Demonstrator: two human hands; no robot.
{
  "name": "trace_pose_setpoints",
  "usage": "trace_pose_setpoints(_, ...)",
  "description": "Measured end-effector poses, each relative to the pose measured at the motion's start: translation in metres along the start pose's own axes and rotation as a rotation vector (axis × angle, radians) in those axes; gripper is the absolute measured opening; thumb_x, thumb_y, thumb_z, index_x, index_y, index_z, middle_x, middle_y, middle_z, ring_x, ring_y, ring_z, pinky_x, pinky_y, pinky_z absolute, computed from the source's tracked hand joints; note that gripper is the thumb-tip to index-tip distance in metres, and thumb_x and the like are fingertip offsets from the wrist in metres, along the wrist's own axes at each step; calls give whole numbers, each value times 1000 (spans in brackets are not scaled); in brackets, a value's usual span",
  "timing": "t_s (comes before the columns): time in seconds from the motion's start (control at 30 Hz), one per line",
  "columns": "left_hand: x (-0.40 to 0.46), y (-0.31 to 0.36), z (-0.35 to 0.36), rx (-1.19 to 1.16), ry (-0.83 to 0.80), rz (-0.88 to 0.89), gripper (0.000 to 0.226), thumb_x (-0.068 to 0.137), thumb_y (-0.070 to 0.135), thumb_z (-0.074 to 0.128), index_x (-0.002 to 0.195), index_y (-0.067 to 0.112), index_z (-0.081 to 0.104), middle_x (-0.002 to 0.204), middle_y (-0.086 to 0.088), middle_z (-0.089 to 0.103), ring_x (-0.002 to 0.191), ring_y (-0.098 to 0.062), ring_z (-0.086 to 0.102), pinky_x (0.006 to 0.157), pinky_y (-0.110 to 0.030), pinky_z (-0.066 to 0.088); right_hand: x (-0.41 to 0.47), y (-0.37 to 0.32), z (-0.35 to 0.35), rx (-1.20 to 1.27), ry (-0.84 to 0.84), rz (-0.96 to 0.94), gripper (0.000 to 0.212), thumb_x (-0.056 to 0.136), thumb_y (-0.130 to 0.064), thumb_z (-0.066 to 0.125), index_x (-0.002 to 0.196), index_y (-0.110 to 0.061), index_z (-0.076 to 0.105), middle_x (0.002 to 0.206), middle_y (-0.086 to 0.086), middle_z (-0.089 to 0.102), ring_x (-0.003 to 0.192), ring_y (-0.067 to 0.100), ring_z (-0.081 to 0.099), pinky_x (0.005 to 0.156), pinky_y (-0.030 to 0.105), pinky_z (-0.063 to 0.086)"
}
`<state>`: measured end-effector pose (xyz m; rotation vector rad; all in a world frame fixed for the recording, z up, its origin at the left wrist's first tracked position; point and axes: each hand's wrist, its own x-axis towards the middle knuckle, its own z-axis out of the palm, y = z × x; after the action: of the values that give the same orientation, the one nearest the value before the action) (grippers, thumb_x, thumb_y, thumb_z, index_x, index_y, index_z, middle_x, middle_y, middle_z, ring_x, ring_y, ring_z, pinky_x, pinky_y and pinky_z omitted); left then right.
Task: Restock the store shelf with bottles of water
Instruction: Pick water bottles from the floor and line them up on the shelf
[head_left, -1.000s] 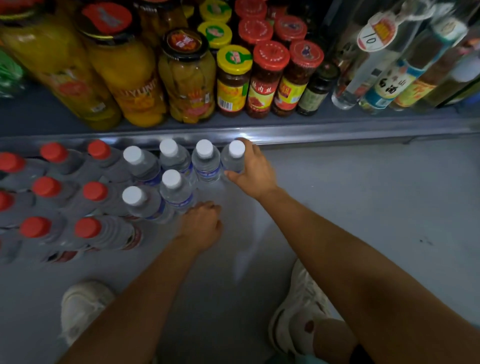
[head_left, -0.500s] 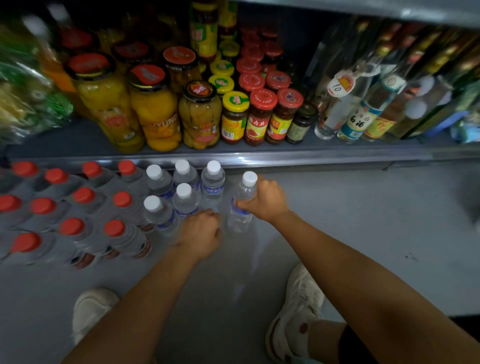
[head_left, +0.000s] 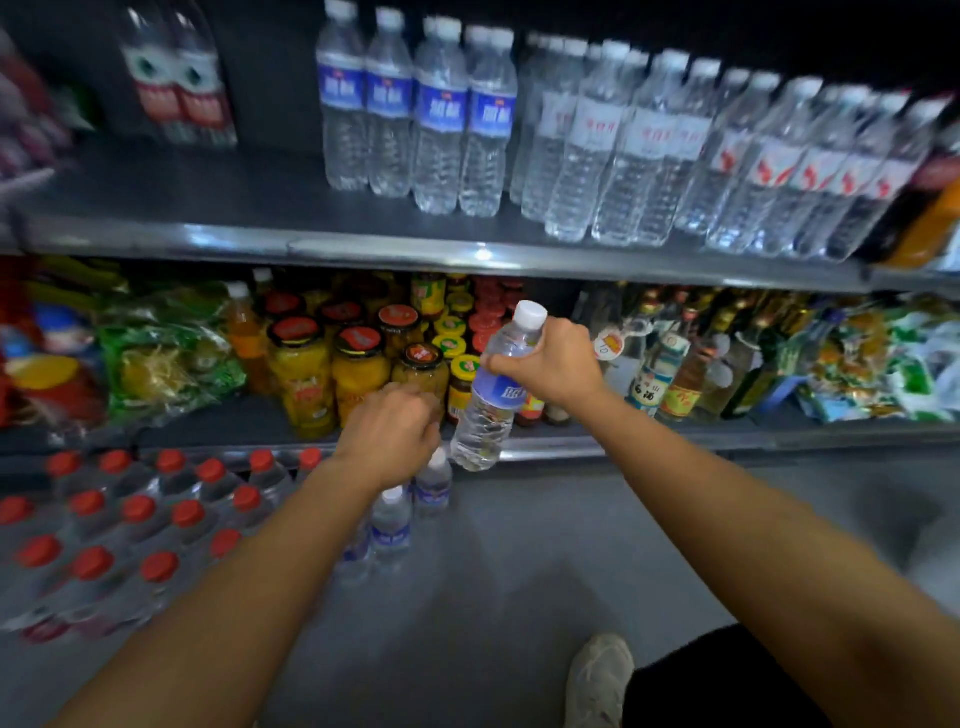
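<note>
My right hand (head_left: 550, 364) grips a white-capped water bottle with a blue label (head_left: 488, 400) by its neck, tilted, in the air in front of the lower shelf. My left hand (head_left: 389, 431) hangs with curled fingers above the white-capped bottles on the floor (head_left: 410, 504) and holds nothing that I can see. The upper shelf (head_left: 415, 249) carries a row of matching blue-label bottles (head_left: 415, 109) at its middle, with white-label water bottles (head_left: 675, 145) to their right.
Packs of red-capped bottles (head_left: 130, 525) fill the floor at the left. The lower shelf holds jars of fruit and sauce (head_left: 358, 358), glass bottles (head_left: 670, 364) and bagged food (head_left: 156, 358). My shoe (head_left: 597, 680) stands on the grey floor at the lower right.
My right hand has lifted the blue-label bottle off the floor up to lower-shelf height. My left hand rose off the floor bottles. The view tilted up and shows the upper shelf.
</note>
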<state>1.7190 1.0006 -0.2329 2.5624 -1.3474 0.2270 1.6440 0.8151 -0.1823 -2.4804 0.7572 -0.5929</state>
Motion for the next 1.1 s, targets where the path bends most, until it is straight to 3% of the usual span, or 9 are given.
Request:
trace_pose_setpoints(0.1,13,-3,-39,27,79,1,28,91,30,49,109,14,63,108,-7,59,105,-27,54,80,-36,46,18,-33,-25,21,50,-51,40,59,-56,77,72,-19,71,71,-1,69,72,12,65,59,28,49)
trace_pose_setpoints(0.17,25,-8,-60,51,115,-6,32,90,31,48,114,15,62,112,-5,59,108,-26,54,84,-36,48,31,-55,-36,48,70,-93,45,55,-61,72,69,-18,70,67,-3,68,69,11,65,56,30,51)
trace_pose_setpoints(0.33,54,-28,-107,78,193,-23,35,91,31,47,121,16,59,118,-3,58,114,-24,52,89,-34,45,66,-105,-61,49,124,-173,43,62,-53,78,61,-13,63,61,1,66,61,13,62,52,33,49)
trace_pose_setpoints(0.43,74,-46,-128,91,227,-44,30,91,29,47,115,15,60,112,-4,58,109,-26,53,85,-36,46,90,-131,-67,30,164,-204,56,62,-56,76,59,-5,56,57,4,61,53,16,57,48,37,47)
trace_pose_setpoints(0.53,94,-63,-141,84,236,-71,31,91,28,48,115,13,61,112,-4,59,110,-25,53,86,-38,47,119,-156,-66,5,192,-230,52,64,-53,76,54,-14,44,52,4,46,49,16,45,44,34,35)
trace_pose_setpoints(0.67,118,-86,-149,102,225,-100,35,94,30,46,122,13,58,122,-2,56,116,-24,50,89,-37,44,160,-183,-56,45,216,-254,48,63,-50,76,55,-7,57,52,6,56,52,19,55,44,33,42)
trace_pose_setpoints(0.9,150,-128,-136,129,196,-117,35,96,31,44,124,15,56,124,1,54,117,-20,49,90,-31,42,229,-216,-32,0,262,-225,56,65,-46,79,50,-13,36,52,1,42,50,17,43,41,28,26)
trace_pose_setpoints(0.97,157,-138,-131,131,188,-119,35,96,31,43,125,15,56,124,1,54,117,-19,48,90,-31,42,247,-221,-27,-14,263,-213,56,65,-45,79,50,-14,35,51,0,40,47,14,39,39,27,25)
trace_pose_setpoints(1.1,170,-153,-123,118,173,-123,35,96,31,43,126,17,55,124,2,53,117,-18,48,90,-30,40,274,-227,-13,-34,236,-196,52,65,-45,79,55,-14,39,57,0,45,57,18,48,41,26,27)
